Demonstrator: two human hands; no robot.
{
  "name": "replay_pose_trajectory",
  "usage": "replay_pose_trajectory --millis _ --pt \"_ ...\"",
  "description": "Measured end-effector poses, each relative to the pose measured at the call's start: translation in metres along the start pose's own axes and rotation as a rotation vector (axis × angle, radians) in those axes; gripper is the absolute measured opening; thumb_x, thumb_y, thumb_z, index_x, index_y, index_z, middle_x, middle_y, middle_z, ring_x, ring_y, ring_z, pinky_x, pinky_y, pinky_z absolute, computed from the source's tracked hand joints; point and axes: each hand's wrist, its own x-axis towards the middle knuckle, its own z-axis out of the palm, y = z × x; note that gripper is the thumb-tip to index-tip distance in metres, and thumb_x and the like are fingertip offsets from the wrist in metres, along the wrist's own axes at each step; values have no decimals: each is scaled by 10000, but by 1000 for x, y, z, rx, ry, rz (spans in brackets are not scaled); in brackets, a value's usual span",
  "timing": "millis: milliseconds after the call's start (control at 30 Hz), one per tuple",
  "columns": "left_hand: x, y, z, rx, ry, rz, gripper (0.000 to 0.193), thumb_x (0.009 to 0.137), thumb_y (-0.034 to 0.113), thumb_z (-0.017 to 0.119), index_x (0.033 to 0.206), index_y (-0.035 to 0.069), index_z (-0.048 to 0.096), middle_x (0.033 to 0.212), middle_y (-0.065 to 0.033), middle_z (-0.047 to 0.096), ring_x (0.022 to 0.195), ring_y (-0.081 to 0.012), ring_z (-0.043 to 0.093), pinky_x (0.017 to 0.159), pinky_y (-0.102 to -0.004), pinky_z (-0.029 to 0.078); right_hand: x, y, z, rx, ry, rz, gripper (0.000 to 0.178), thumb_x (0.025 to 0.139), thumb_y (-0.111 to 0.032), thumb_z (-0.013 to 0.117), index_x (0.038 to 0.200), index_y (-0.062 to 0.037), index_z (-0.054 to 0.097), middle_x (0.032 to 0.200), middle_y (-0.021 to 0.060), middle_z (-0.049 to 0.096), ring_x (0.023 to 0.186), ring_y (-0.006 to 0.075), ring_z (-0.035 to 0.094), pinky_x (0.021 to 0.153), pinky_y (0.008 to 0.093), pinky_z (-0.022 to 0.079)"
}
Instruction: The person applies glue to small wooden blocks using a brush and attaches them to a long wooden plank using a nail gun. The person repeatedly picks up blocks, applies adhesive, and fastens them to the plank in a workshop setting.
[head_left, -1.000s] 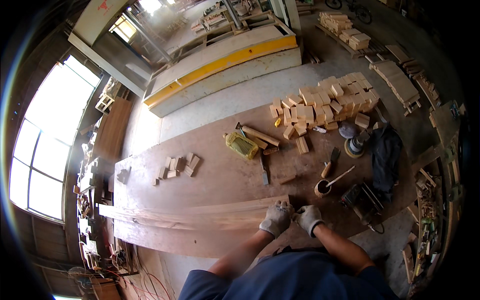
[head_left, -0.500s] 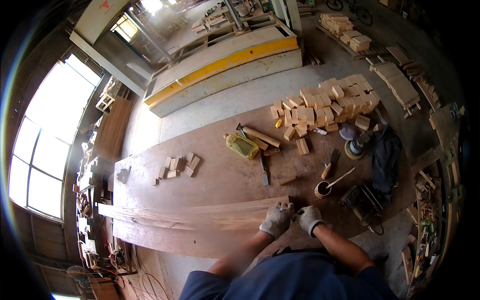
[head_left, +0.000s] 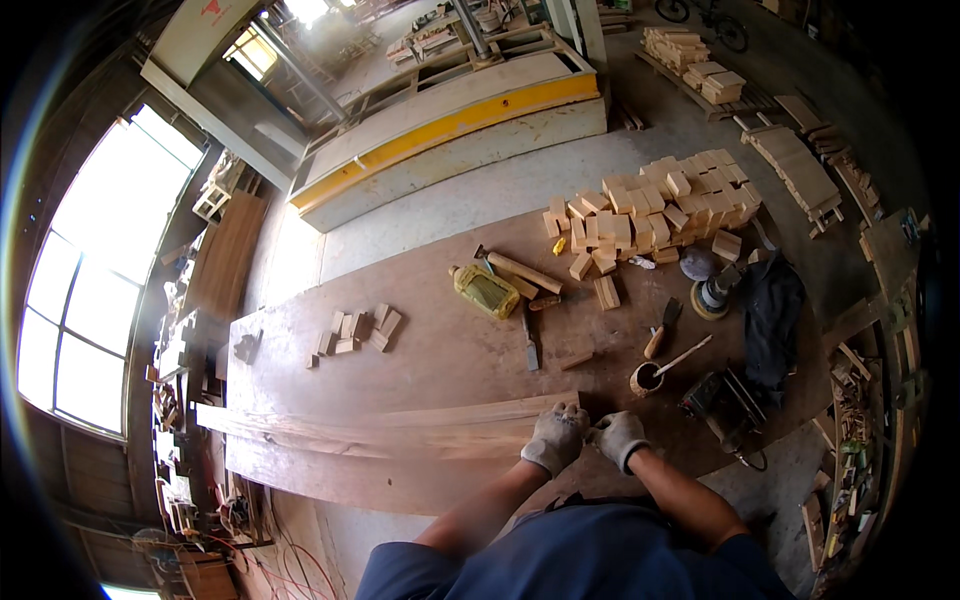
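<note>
Only your view shifted slightly: on one brown worktop (head_left: pixel 430 355), your grey-gloved left hand (head_left: pixel 557 437) curls at one long brown wooden board's (head_left: pixel 400 430) right end, your grey-gloved right hand (head_left: pixel 618 438) curled beside it; both grips unclear.

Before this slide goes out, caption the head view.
Gloved left hand at one end of a long plank, gloved right hand alongside.

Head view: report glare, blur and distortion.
Head view: window at left blown out to white; yellow beam bowed by the fisheye lens, corners darkened; a hazy smudge softens part of the long timber, left of the left hand.
</note>
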Motion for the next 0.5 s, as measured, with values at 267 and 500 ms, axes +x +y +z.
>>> replay_pose_trajectory --millis 267,500 --pt "0 -5 9 -20 65 34 188 864 164 678 1041 111 715 1070 -154 692 1054 -371 644 885 -487 554 -4 -8 -4 -168 60 -116 354 863 -450 788 885 -100 832 798 122 776 806 290 772 776 417 597" --pt "1 0 4 35 -41 10 314 868 217 725 1149 82 687 1199 -156 691 1161 -365 633 950 -476 555 -10 -21 -23 -68 -107 41 420 849 -517 803 944 -110 831 974 173 782 964 362 753 882 460 579"
